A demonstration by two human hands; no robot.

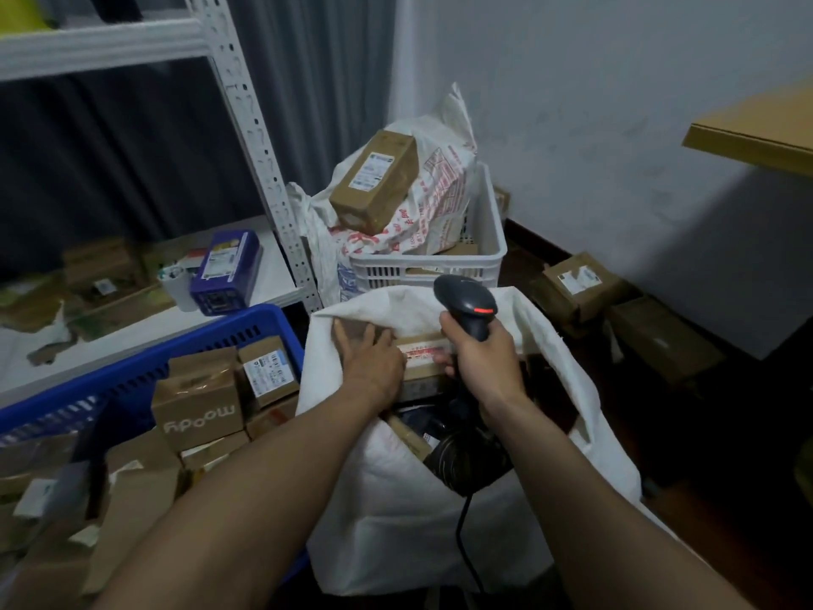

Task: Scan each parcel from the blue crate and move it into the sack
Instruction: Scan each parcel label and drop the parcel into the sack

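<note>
- A parcel storeroom or sorting room
- Slotted metal rack [246,107] with parcels [224,266] on its shelf
- Blue crate [211,341] full of labelled boxes [268,372]
- White crate [440,268] heaped with printed bags [440,191]
- Sack [396,499], scanner [466,301], more boxes [576,281] on the floor

crate [246,328] left of sack [396,521], parcel [422,343] perhaps inside

Left grip [371,361] lies flat on a cardboard parcel [420,345], seemingly pressing it, at the white sack [396,499] mouth; right grip [481,358] clasps a barcode scanner [466,301].
</note>
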